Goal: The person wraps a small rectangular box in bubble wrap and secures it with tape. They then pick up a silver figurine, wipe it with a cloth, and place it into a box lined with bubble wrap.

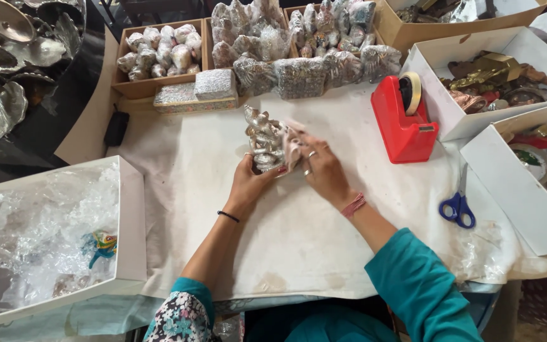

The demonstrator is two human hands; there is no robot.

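Both hands hold a silver figurine (264, 142) over the white-covered surface (299, 234): the left hand (248, 183) grips its base, the right hand (321, 168) touches its side. A red tape dispenser (403, 120) and blue-handled scissors (458, 208) lie to the right.

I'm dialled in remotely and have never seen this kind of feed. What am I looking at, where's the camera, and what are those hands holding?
There is one picture, from a camera worn on a person's head, looking down at their own bare hands. The left hand and right hand together hold a small silver figurine over a white sheet covering the table. To the right are a red tape dispenser and blue-handled scissors. Boxes of wrapped pieces stand behind, and a white box with clear plastic wrap sits on the left.
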